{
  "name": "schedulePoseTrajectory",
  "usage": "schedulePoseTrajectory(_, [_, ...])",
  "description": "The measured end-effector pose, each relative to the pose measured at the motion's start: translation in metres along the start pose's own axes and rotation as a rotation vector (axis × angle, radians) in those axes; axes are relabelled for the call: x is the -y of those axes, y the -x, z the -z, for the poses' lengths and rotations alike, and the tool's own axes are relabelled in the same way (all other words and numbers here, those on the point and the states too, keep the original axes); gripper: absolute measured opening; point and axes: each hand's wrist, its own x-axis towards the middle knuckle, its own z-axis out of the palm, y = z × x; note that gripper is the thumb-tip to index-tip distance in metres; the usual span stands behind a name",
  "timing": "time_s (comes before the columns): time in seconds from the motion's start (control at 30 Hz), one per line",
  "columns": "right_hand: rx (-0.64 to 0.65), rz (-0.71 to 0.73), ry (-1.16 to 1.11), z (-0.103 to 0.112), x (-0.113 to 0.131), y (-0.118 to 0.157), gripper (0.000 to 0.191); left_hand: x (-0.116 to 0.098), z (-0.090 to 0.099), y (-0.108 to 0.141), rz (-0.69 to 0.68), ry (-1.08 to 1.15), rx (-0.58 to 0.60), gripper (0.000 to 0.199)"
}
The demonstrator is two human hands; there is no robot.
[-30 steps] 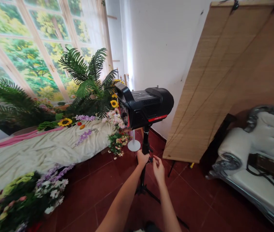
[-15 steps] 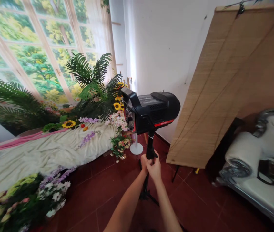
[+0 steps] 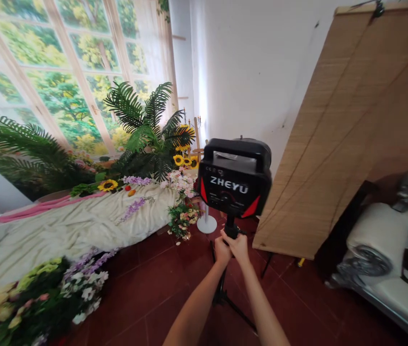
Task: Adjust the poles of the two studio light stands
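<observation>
A black studio light (image 3: 230,180) with a top handle and red corner marks sits on a black light stand (image 3: 220,288) in the middle of the head view. Its back panel, lettered ZHEYU, faces me. Just below the lamp, my left hand (image 3: 222,250) is wrapped round the stand's upper pole. Beside it and pressed close, my right hand (image 3: 239,247) also grips the pole near its black collar. Some of the fingers are hidden behind the pole and each other. The stand's legs reach down to the red tiled floor.
On the left lies a cream cloth (image 3: 146,216) with flowers and fruit, before a window backdrop (image 3: 55,81). Palm leaves (image 3: 146,125) rise behind it. A bamboo blind (image 3: 301,158) leans at right, near a white tufted sofa (image 3: 377,240). Flowers (image 3: 84,288) fill the lower left.
The studio light has turned on its stand from a side view until its lettered back faces me. Both hands have stayed on the pole, and the whole view has shifted slightly.
</observation>
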Motion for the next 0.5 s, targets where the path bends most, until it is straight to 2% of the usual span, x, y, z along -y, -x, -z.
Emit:
schedulePoseTrajectory(0.1, [0.018,-0.009,0.028,0.003,0.006,-0.004,0.035,0.003,-0.001,0.000,-0.150,-0.056,-0.014,0.021])
schedulePoseTrajectory(0.33, [-0.196,0.040,0.110,-0.004,0.038,0.001,0.037,0.014,0.002,-0.003,-0.162,-0.050,-0.030,0.020])
schedulePoseTrajectory(0.5, [-0.192,0.103,0.132,0.000,0.060,-0.014,0.040,0.012,0.001,-0.003,-0.200,-0.069,-0.020,0.024])
